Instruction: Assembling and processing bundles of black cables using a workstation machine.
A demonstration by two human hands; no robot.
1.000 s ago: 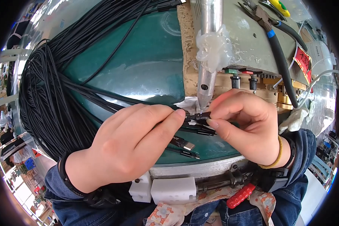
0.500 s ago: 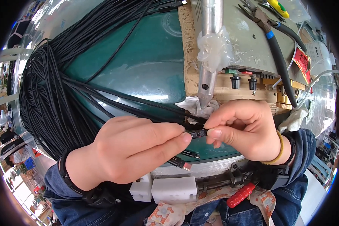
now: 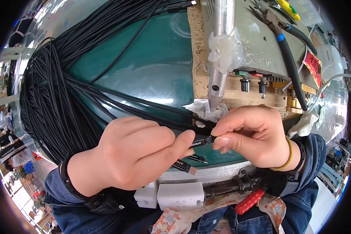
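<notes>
A black cable connector (image 3: 201, 142) with pale lettering spans the gap between my hands at the middle. My right hand (image 3: 253, 134) pinches its right end between thumb and fingertips. My left hand (image 3: 134, 152) is closed at the other end, its fingers curled and its index fingertip beside the housing; what lies inside that fist is hidden. Just below the left fingers, a second cable plug (image 3: 184, 167) with a bare metal tip sticks out. Another slim plug (image 3: 198, 158) lies close by. Black braided cables (image 3: 144, 103) run from the left toward both hands.
A large coil of black cable (image 3: 46, 105) covers the left of the green mat (image 3: 152, 58). A metal nozzle (image 3: 216, 85) with clear glue hangs beyond my hands above crumpled white tissue (image 3: 206, 111). Pliers (image 3: 286, 50) rest on a grey box at right. White blocks (image 3: 180, 195) and a red handle (image 3: 249, 202) sit near me.
My left fingers have curled and drawn back slightly, so more of the connector's lettered housing shows. The right hand keeps its pinch. The view has shifted a little.
</notes>
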